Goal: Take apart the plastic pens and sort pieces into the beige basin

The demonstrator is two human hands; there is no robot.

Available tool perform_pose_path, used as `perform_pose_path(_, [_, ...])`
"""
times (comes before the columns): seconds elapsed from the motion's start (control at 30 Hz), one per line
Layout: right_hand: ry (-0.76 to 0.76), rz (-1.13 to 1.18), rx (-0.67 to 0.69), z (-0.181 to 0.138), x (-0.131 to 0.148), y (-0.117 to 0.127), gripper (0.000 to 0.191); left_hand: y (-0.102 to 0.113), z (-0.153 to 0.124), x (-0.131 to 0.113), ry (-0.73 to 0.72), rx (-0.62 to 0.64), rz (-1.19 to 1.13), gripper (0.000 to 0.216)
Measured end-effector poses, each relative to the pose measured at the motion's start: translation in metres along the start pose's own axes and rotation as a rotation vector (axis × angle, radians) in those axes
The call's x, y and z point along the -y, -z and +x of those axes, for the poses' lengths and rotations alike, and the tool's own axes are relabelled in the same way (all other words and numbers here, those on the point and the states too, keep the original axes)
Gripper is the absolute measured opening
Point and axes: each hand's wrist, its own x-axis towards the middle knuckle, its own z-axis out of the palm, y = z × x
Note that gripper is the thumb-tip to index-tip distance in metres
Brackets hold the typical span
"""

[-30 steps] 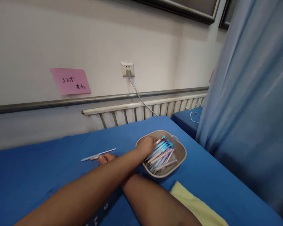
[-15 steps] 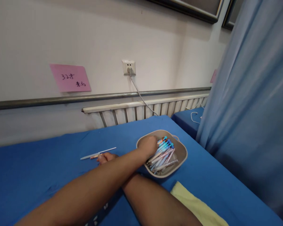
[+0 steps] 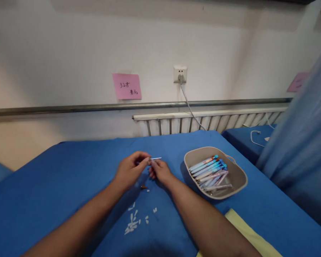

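Two hands, the left hand (image 3: 131, 167) and right hand (image 3: 162, 172), meet in the head view, pinching a white stick (image 3: 157, 158) (its left end is hidden) above the blue cloth (image 3: 56, 178), left of the basket (image 3: 240, 181) of pens (image 3: 210, 173).

Pens (image 3: 207, 174) in basket (image 3: 237, 181), scraps (image 3: 133, 225) left, towel (image 3: 253, 233) in front

The bare left hand (image 3: 131, 169) and bare right hand (image 3: 162, 172) come together at their curled fingertips, both bare forearms (image 3: 200, 212) slanting inward.
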Motion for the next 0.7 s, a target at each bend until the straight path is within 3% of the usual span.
perform_pose_path(0.1, [-0.004,-0.076,-0.058,-0.003,-0.001,0.004,0.033,0.034,-0.038,0.061,0.225,-0.167,0.003,0.033])
perform_pose_path(0.23, [0.057,-0.219,-0.210,-0.003,-0.004,0.013,0.033,0.036,-0.070,0.107,0.350,-0.175,-0.055,0.036])
perform_pose_path(0.43, [0.203,-0.563,-0.362,-0.008,-0.003,0.020,0.022,0.017,-0.068,0.109,0.219,0.008,-0.022,0.027])
perform_pose_path(0.57, [0.268,-0.804,-0.289,-0.006,0.004,0.005,0.030,0.015,-0.062,0.115,0.200,0.036,-0.055,0.027])
perform_pose_path(0.7, [0.258,-1.226,-0.142,0.010,0.009,-0.015,0.035,0.018,-0.063,0.117,0.215,0.026,-0.105,0.026])
